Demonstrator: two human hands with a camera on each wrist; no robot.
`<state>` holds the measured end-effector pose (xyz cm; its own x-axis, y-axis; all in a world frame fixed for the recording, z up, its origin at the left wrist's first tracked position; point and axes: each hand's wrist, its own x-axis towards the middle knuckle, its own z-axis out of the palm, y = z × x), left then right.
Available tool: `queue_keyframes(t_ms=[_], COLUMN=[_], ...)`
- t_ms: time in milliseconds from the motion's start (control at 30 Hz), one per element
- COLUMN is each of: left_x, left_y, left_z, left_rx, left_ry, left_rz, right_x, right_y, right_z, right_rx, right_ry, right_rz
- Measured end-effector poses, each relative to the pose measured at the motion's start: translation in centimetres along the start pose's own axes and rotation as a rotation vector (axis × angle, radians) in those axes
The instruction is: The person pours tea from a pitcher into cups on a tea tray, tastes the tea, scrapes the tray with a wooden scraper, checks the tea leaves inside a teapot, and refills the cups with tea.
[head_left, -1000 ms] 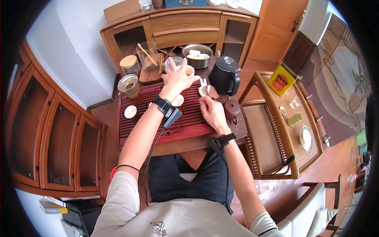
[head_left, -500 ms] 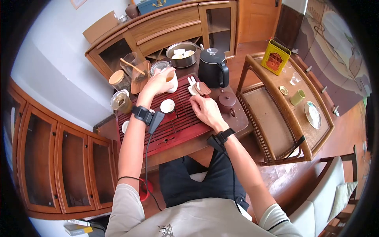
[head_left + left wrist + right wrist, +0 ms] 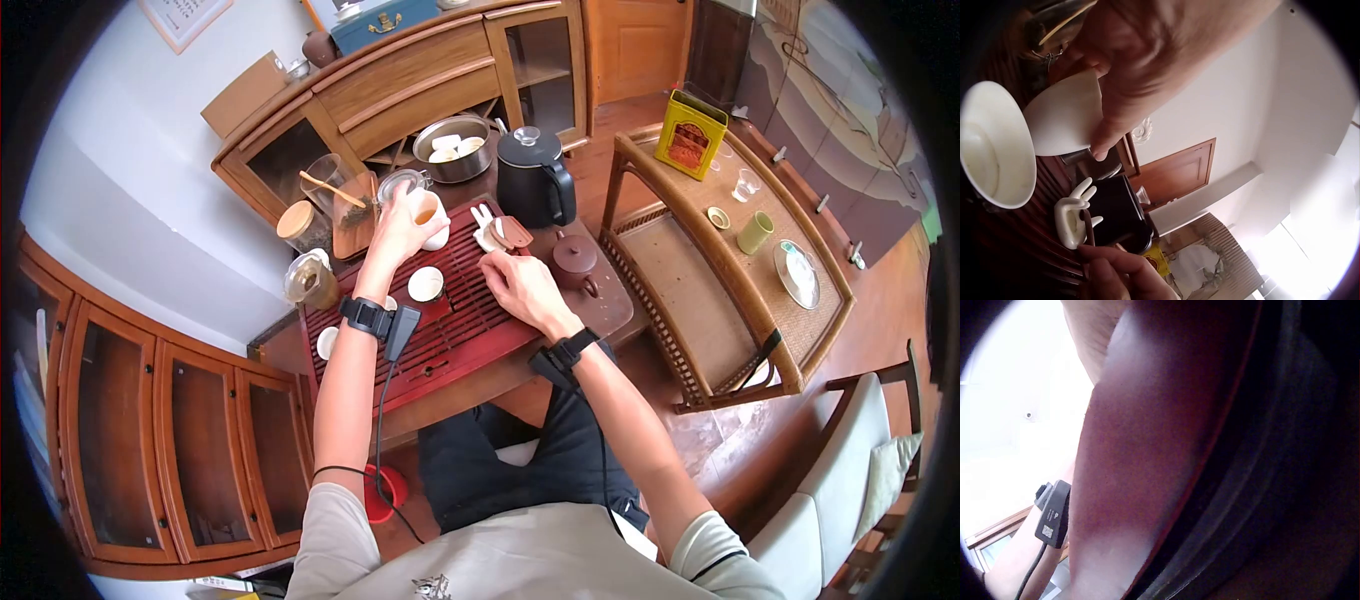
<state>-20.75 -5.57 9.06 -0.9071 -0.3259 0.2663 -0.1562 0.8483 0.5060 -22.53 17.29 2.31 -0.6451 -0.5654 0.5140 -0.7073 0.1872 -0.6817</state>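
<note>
My left hand [image 3: 396,238] grips a white cup [image 3: 437,236] with amber tea in it, at the back of the slatted red tea tray [image 3: 385,371]. In the left wrist view, thumb and fingers span the rim of this white cup [image 3: 1063,117]. Nearer on the tray stands another white cup [image 3: 426,284]. My right hand [image 3: 527,291] rests at the tray's right side, fingers loosely curled. Just beyond its fingertips is a white hand-shaped ceramic holder [image 3: 1071,220], with a brown disc [image 3: 513,232] leaning on it. A brown clay teapot [image 3: 573,258] sits to its right.
Behind the tray stand a black kettle [image 3: 533,185] and a metal pot [image 3: 475,165] with white cups. At left are a glass pitcher [image 3: 312,280] and a wooden-lidded jar [image 3: 303,228]. A rattan cart [image 3: 690,310] borders the table's right side.
My left hand has gone from reaching over the white cup to gripping its rim. The right hand stays about where it was on the tray. The head view has shifted.
</note>
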Motion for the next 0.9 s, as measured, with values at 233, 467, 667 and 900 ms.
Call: queue_keyframes(t_ms=[233, 467, 667, 900], left_x=[-1.3, -1.4, -1.0, -1.1], left_y=[1.3, 0.9, -0.6, -0.9], left_z=[0.1, -0.3, 0.1, 1.1], left_rx=[0.112, 0.035, -0.034, -0.053], left_ry=[0.085, 0.091, -0.015, 0.110], left_rz=[-0.082, -0.152, -0.027, -0.072], right_x=[0.0, 0.1, 0.2, 0.1], right_y=[-0.1, 0.1, 0.0, 0.2], right_z=[-0.1, 0.1, 0.2, 0.2], right_rx=[-0.024, -0.059, -0.035, -0.035], right_ry=[0.003, -0.010, -0.027, -0.020], right_rz=[-0.013, 0.009, 0.019, 0.036])
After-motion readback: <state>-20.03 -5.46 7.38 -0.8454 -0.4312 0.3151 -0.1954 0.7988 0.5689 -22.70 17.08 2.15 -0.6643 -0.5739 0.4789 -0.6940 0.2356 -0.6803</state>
